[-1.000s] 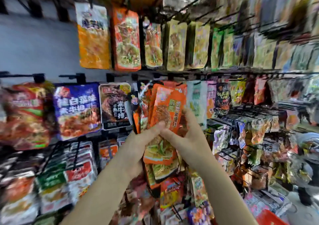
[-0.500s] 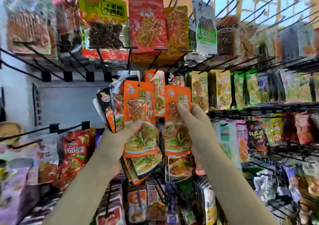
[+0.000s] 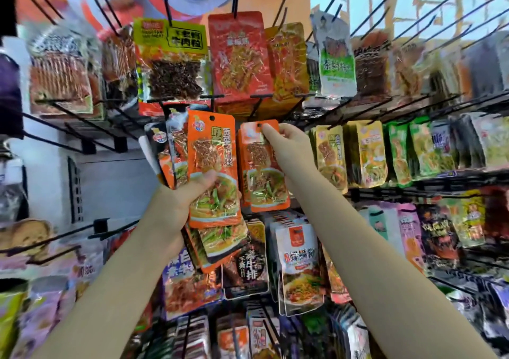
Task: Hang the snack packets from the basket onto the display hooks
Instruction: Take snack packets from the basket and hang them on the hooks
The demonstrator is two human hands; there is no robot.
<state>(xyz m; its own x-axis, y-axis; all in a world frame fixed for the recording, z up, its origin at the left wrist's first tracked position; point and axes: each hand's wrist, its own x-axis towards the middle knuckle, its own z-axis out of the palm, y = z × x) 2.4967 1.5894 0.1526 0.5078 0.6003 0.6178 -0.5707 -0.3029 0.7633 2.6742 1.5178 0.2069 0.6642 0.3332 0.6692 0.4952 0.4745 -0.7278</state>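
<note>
Right hand (image 3: 289,141): raised at the end of an outstretched bare forearm, fingers curled, pinching the top edge of an orange packet (image 3: 264,171) right beside its hang hole. Packet hanging upright below the fingers, a second orange edge visible just behind it. Whether the hole sits on a hook yet: cannot tell.

Left hand (image 3: 181,201): lower and to the left, forearm angled up from the bottom edge, thumb laid across the front of a fanned bunch of packets (image 3: 212,171), fingers wrapped behind. Front packet of the bunch orange, upright, hang hole at the top free of any hook. More packets of the bunch spread behind and below the palm.

Just above both hands: black wire hooks (image 3: 254,110) jutting forward from the rack. Above those, a red packet (image 3: 239,58) and a yellow-topped packet (image 3: 170,58) hanging side by side on higher hooks. To the right of the right hand, a row of yellow packets (image 3: 366,154) then green ones (image 3: 399,149), hanging close together. Below the hands, a white packet (image 3: 300,265) and a dark packet (image 3: 248,267) on lower hooks. Outer edges of the shelves blurred.
</note>
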